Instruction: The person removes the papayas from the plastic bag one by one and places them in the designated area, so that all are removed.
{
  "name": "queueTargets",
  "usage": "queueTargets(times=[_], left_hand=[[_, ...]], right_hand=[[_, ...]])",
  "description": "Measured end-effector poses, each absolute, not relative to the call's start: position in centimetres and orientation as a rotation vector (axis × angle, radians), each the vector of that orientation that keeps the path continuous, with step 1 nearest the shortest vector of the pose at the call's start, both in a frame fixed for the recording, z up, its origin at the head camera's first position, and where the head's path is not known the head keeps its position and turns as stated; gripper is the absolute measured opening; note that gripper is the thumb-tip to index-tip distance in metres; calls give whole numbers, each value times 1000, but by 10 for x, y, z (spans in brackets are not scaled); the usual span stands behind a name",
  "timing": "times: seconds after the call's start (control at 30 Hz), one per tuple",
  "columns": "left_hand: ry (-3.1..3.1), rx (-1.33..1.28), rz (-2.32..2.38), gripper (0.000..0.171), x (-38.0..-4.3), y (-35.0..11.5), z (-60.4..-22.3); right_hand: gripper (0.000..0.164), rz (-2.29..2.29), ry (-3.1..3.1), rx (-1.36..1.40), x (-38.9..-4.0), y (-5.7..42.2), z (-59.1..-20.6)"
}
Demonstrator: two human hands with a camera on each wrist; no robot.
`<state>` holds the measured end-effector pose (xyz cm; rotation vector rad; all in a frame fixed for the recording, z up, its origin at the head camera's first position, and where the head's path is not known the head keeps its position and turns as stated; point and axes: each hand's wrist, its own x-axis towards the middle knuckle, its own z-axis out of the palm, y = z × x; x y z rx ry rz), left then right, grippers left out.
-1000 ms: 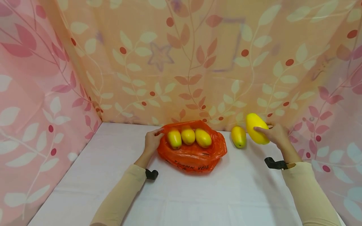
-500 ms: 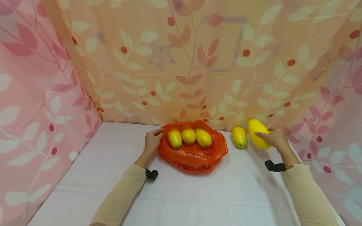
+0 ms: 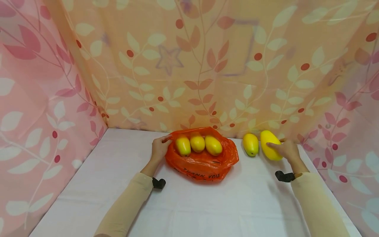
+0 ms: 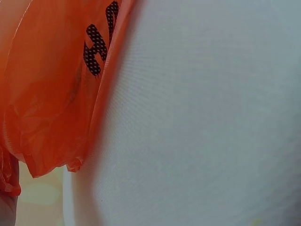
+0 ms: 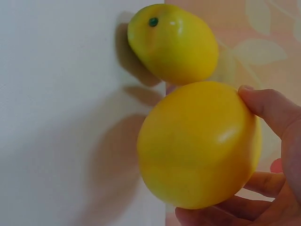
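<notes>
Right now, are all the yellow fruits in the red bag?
No, three fruits sit in the red bag, a fourth fruit lies outside, and the right hand holds a fifth fruit.

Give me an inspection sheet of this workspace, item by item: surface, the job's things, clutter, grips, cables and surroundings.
Surface: white table, with faint creases.
Job's things: red-orange plastic bag with its mouth open and three yellow fruits in it; greenish-yellow fruit on the table, right of the bag in the head view; held yellow fruit beyond that, contact with the table unclear.
Clutter: nothing seen.
Grips: left grip pinches the bag's left edge; right grip holds the outermost fruit between thumb and fingers.
Cables: nothing seen.
Surroundings: leaf-patterned curtain behind the table, similar pink ones at both sides.
</notes>
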<state>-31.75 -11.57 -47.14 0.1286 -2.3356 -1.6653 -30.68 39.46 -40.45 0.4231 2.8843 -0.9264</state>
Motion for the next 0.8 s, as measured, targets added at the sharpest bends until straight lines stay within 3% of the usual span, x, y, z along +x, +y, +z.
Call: queueTargets(times=[0.8], left_hand=[[-2318, 121, -1654, 26, -318, -114, -473]], right_hand=[[105, -909, 2779, 543, -316, 399, -424]])
